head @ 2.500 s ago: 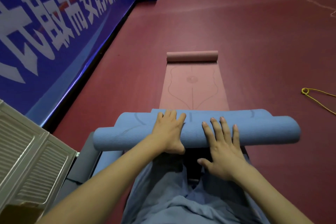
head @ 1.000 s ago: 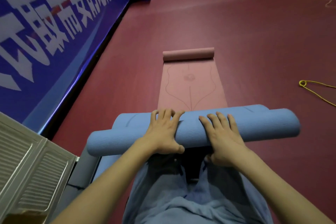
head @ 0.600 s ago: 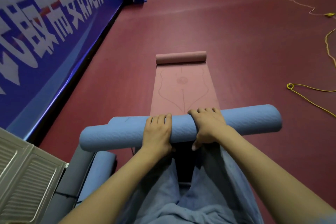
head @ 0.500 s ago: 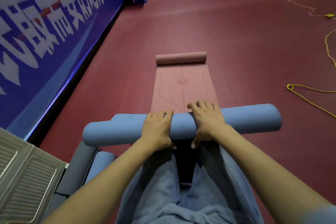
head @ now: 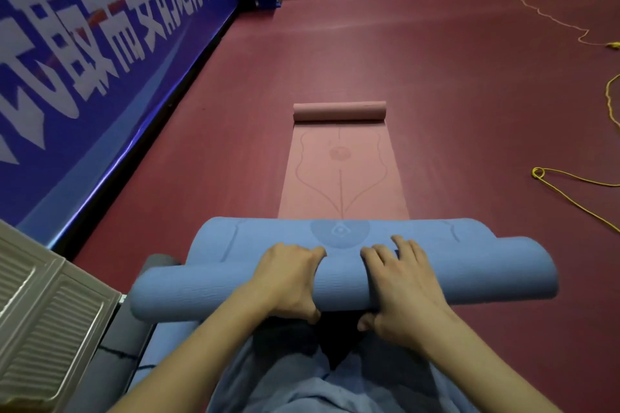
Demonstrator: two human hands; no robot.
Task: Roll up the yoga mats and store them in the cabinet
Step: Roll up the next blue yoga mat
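Two hands sit side by side on the middle of the blue yoga mat (head: 342, 282), which lies crosswise on the red floor (head: 469, 111) just in front of the person's knees. The left hand (head: 288, 278) has its fingers curled over the top of the roll, with the thumb tucked below on the near side; the right hand (head: 402, 285) does the same just beside it, its fingers (head: 399, 245) bent over the far side of the roll. Both clamp on the mat, probably to keep the coil tight and square while it turns. A short flap with a printed circle remains flat on the far side, so this mat looks nearly finished. Beyond it the pink yoga mat (head: 342, 174) stretches away, only its far end rolled. At the near left stands a pale ribbed cabinet door (head: 43, 322), likely where the rolls go, with a grey roll (head: 117, 345) beside it. A yellow cord (head: 570, 188) trails at the right.
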